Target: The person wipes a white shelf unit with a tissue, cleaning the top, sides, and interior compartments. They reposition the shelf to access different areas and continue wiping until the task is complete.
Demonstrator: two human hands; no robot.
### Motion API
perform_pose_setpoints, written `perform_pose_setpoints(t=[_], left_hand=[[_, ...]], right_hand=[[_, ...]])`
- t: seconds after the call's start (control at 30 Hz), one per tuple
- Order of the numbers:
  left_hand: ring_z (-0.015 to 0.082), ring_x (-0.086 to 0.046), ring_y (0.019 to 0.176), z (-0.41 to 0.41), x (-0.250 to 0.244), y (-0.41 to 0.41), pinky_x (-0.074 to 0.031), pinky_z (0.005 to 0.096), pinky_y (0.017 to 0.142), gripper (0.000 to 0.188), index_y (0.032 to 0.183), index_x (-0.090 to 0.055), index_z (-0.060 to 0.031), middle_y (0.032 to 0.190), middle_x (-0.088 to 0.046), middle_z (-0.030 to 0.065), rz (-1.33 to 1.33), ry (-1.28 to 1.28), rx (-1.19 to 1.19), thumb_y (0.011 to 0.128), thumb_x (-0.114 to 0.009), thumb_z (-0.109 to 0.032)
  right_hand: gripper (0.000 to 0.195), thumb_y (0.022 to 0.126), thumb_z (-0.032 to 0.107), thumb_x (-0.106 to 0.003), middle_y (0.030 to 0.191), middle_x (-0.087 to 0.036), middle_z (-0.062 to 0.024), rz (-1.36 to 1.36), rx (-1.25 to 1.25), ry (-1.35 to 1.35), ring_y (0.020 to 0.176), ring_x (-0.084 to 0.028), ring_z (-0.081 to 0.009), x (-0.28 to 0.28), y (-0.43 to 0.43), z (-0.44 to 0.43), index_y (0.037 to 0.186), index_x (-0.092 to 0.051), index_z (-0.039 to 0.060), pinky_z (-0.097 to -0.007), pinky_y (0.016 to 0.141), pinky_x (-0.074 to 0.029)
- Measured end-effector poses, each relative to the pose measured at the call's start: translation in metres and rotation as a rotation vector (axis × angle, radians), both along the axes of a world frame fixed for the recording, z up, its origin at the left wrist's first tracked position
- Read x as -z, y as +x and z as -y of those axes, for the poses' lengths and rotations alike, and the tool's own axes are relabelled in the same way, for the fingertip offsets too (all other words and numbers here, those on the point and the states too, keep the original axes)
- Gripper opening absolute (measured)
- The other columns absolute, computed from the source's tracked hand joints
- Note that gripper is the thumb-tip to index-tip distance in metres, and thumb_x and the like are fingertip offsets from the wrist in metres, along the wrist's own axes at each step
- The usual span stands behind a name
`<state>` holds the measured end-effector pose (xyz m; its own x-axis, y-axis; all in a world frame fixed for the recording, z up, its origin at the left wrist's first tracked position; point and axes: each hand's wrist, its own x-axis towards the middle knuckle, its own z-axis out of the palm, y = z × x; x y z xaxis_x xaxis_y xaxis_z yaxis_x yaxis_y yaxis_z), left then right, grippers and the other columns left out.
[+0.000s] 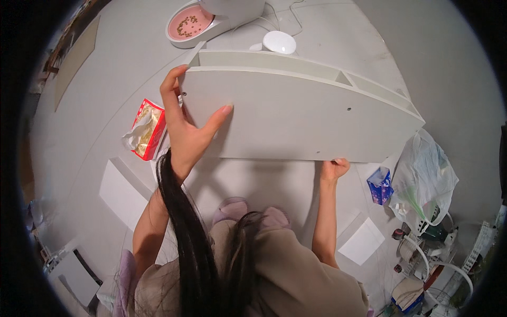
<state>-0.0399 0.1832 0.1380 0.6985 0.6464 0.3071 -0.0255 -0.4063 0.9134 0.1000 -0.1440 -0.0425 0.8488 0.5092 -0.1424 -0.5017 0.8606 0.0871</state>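
Observation:
A white shelf unit with divided compartments along its far side is held up in front of me, its flat panel with several small holes facing me. My left hand grips its left end, fingers over the end's edge and thumb pressed on the panel. Under the panel's near edge, right of the middle, my right hand holds on with the thumb at the edge; its other fingers are mostly hidden. My slippered feet are below the unit, on the pale floor.
Beyond the unit stand a pet feeder with a pink bowl and a white round object with cables. A red tissue pack and white board lie left. At right are a blue box, plastic bag and white piece.

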Motion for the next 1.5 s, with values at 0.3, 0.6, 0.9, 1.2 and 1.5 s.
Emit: perform_pose_setpoints(t=[0.3, 0.6, 0.9, 1.2, 1.5], left_hand=[[0.0220, -0.041, 0.119, -0.008, 0.032, -0.001, -0.036, 0.0356, 0.102, 0.091, 0.139, -0.028, -0.0104, 0.128, -0.037, 0.0092, 0.036, 0.068, -0.037, 0.066, -0.083, -0.006], [0.0363, -0.031, 0.136, -0.021, -0.020, 0.000, -0.024, 0.0565, 0.112, 0.084, 0.123, -0.053, -0.0064, 0.138, -0.038, 0.0171, -0.194, 0.743, 0.033, 0.055, -0.087, -0.044], [0.0304, -0.055, 0.074, -0.025, -0.046, 0.015, -0.040, 0.0424, 0.086, 0.049, 0.082, -0.057, -0.0016, 0.078, -0.054, 0.0113, -0.349, 0.837, 0.310, 0.067, -0.076, -0.044], [0.0261, -0.049, 0.060, 0.007, -0.020, -0.067, -0.039, 0.0354, 0.060, 0.037, 0.072, -0.055, -0.0056, 0.064, -0.045, 0.0061, -0.293, 0.729, 0.291, 0.064, -0.078, -0.035], [0.0233, -0.050, 0.058, 0.021, -0.020, -0.104, -0.039, 0.0356, 0.066, 0.033, 0.076, -0.064, -0.0051, 0.063, -0.053, 0.0025, -0.291, 0.774, 0.268, 0.065, -0.080, -0.033]], right_hand=[[0.071, 0.049, -0.012, -0.040, 0.114, -0.059, -0.0168, -0.027, -0.024, -0.064, 0.117, -0.052, -0.0332, 0.016, 0.004, -0.003, 0.119, -0.052, -0.0064, -0.0480, 0.110, -0.036], [0.074, 0.049, -0.010, -0.041, 0.123, -0.056, -0.0178, -0.076, -0.010, 0.073, 0.122, -0.048, -0.0348, -0.008, -0.010, -0.016, 0.122, -0.052, -0.0056, -0.0481, 0.113, -0.031], [0.067, 0.058, -0.011, -0.043, 0.130, -0.053, -0.0167, -0.291, 0.018, -0.137, 0.127, -0.044, -0.0339, -0.012, -0.043, -0.010, 0.124, -0.052, -0.0041, -0.0486, 0.114, -0.029], [0.038, 0.072, -0.007, -0.049, 0.143, -0.036, -0.0269, -0.453, -0.078, -0.364, 0.141, -0.023, -0.0374, -0.076, -0.097, 0.048, 0.110, -0.051, -0.0119, -0.0535, 0.117, -0.019], [0.036, 0.077, -0.001, -0.056, 0.133, -0.049, -0.0204, -0.215, -0.070, -0.661, 0.133, -0.037, -0.0341, -0.099, -0.099, 0.074, 0.112, -0.055, -0.0071, -0.0517, 0.117, -0.022]])
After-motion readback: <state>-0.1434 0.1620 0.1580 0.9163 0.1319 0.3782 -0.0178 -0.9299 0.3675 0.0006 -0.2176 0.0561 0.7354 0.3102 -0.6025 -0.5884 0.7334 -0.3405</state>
